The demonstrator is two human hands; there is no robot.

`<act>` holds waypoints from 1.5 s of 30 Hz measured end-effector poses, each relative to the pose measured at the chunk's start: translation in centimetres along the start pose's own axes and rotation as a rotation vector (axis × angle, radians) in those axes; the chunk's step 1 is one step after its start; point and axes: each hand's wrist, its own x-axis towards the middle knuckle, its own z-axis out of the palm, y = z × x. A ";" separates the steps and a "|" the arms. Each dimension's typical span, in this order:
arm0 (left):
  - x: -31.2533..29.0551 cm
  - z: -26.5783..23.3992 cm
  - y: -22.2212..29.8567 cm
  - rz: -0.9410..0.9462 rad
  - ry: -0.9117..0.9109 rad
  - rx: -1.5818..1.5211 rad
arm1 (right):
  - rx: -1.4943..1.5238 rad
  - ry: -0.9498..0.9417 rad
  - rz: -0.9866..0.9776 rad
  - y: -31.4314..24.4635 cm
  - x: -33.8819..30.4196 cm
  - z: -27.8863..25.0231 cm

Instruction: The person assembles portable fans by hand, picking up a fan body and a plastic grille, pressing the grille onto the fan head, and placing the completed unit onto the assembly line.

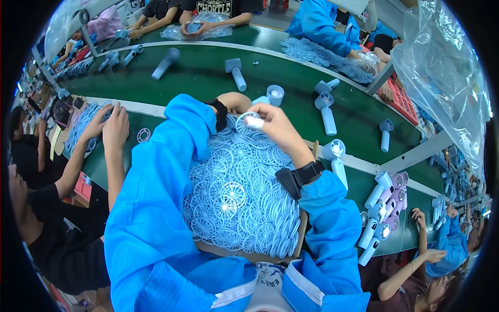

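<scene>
Right hand (278, 127) fingers pinching round white grille (248, 120) at 12 o'clock above grille pile (239, 200); left hand (236, 101) touching it, grip hidden; fan body (273, 95) just beyond.

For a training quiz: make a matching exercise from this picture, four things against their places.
Things:
1. fan grille
2. pile of grilles
3. purple fans
4. clear plastic sheet

Places:
A. upper right, hanging
B. between both hands
C. far right, beside the belt
D. in the tray between the blue sleeves

Pairs: 1-B, 2-D, 3-C, 4-A
</scene>
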 end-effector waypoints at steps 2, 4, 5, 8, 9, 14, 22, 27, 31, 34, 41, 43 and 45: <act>-1.4 0.9 -1.2 0.191 0.158 -0.146 | 0.140 0.099 -0.024 -0.1 0.1 -0.2; -1.5 1.4 -0.8 0.275 0.185 -0.216 | 0.182 0.157 -0.034 -0.1 0.0 -0.3; -1.6 1.5 -0.4 0.361 0.213 -0.285 | 0.224 0.217 -0.045 -0.1 0.0 -0.4; -1.5 1.6 0.1 0.521 0.266 -0.361 | 0.304 0.296 -0.091 0.4 0.4 -0.5; -1.5 1.5 0.5 0.597 0.283 -0.363 | 0.347 0.323 -0.129 0.4 0.5 -0.4; -2.3 -0.4 1.1 0.409 0.159 -0.403 | 0.390 0.400 -0.205 0.5 0.4 -0.2; -11.0 -3.5 5.3 0.406 0.670 -1.361 | 0.259 0.406 -0.189 -0.3 -0.1 -0.9; -10.7 -2.3 3.2 0.486 0.669 -1.303 | 0.276 0.405 -0.253 0.2 0.1 -0.9; -12.0 -1.2 4.3 0.506 0.553 -1.465 | 0.447 0.372 -0.331 0.5 -0.1 -1.2; -13.3 -1.0 5.1 0.439 0.287 -1.585 | 0.482 0.357 -0.397 0.5 -0.5 -1.1; -13.0 -0.2 6.5 0.582 0.576 -1.552 | 0.476 0.305 -0.414 0.0 -0.7 -1.1; -13.0 0.0 6.6 0.604 0.637 -1.452 | 0.480 0.293 -0.417 -0.1 -0.7 -0.9; -13.4 0.1 7.4 0.597 0.712 -1.391 | 0.337 0.322 -0.404 0.1 -1.0 -0.9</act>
